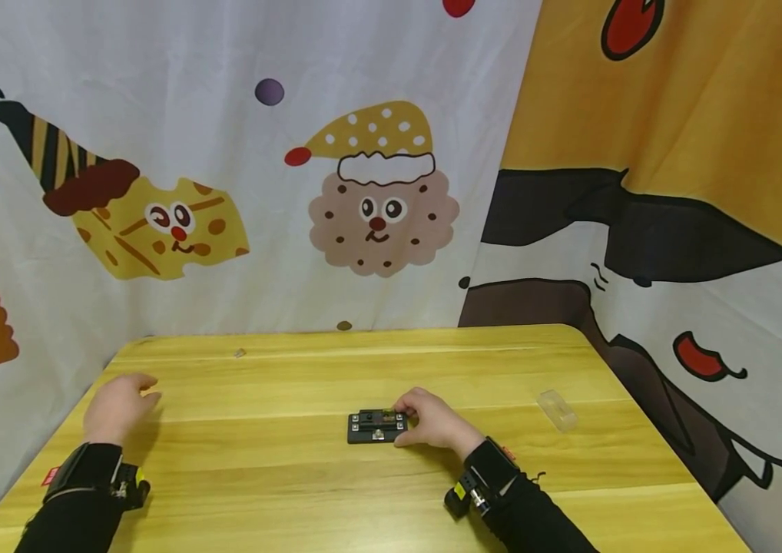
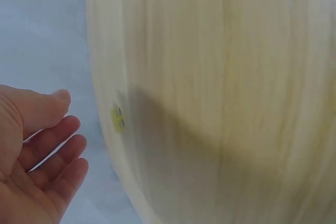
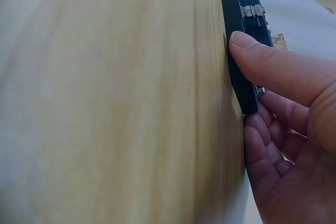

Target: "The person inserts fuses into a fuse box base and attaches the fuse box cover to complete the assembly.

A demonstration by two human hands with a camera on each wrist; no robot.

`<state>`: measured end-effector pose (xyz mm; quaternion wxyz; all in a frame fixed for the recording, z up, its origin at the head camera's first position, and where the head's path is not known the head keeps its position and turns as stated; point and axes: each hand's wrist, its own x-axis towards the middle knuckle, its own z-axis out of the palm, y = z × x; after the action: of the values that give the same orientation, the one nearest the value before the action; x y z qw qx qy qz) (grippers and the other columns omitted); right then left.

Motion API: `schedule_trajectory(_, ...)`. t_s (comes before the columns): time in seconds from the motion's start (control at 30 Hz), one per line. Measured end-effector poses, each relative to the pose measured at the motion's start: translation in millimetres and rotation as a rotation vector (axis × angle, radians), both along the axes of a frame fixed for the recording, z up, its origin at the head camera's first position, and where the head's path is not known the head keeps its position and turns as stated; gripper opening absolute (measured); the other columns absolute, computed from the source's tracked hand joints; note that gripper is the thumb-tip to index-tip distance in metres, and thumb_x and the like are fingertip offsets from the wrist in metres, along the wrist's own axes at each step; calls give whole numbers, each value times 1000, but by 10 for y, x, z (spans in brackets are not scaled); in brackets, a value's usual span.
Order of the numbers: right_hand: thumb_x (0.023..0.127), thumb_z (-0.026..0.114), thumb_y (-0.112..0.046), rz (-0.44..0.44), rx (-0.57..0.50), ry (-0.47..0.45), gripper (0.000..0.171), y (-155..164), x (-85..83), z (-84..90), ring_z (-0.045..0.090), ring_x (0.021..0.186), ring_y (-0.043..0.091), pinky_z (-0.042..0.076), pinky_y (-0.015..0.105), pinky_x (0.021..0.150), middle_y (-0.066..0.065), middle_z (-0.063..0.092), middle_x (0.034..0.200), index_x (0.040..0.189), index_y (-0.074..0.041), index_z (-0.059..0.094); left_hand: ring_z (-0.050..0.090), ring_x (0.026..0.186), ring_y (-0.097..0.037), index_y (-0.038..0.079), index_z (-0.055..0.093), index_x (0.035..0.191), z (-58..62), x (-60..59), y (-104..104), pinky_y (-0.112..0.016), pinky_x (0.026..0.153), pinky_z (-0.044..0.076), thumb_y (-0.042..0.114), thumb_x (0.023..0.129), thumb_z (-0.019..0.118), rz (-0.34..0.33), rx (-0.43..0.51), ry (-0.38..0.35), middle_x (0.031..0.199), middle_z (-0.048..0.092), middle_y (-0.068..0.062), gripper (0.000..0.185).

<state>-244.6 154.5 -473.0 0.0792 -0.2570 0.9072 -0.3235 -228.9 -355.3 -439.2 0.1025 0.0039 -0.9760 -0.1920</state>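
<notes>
Fingers of the right hand (image 1: pixel 432 421) pinch the right end of the black fuse block (image 1: pixel 377 427), long axis left-right, while the left hand (image 1: pixel 117 405) hangs loosely spread, well apart.

A pale wooden table (image 1: pixel 294 476) with rounded corners stands against cartoon-printed fabric backdrops: a white curtain (image 1: pixel 156 115) showing cookie and cheese characters, and an orange, black and white cloth (image 1: pixel 674 153) alongside; lighting appears even, possibly artificial.
</notes>
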Motion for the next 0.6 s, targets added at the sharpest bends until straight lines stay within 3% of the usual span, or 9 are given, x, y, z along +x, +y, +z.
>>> schedule_trajectory(0.2,74,89,-21,-5,-1,-9,44,3,-6,-9,55,96,18,47,40,89,-1,55,106,109,-7,66,56,97,-55,-12,65,113,-15,-29,-81,-60,76,46,10,90,65,66,-12,-83,112,61,-36,32)
schedule_trajectory(0.37,74,89,-21,-6,2,-7,44,1,-7,-6,55,96,18,47,39,89,-1,55,106,109,-7,66,55,99,-56,-8,67,114,-54,-36,-119,-60,75,47,13,89,65,100,-20,-102,114,61,-34,33)
schedule_trajectory(0.6,74,89,-20,-11,-3,-14,43,4,-6,-4,54,96,18,47,39,89,-2,55,105,109,-8,66,56,99,-55,-5,69,114,-102,-70,-142,-61,74,48,11,89,66,77,-54,-98,112,63,-33,30)
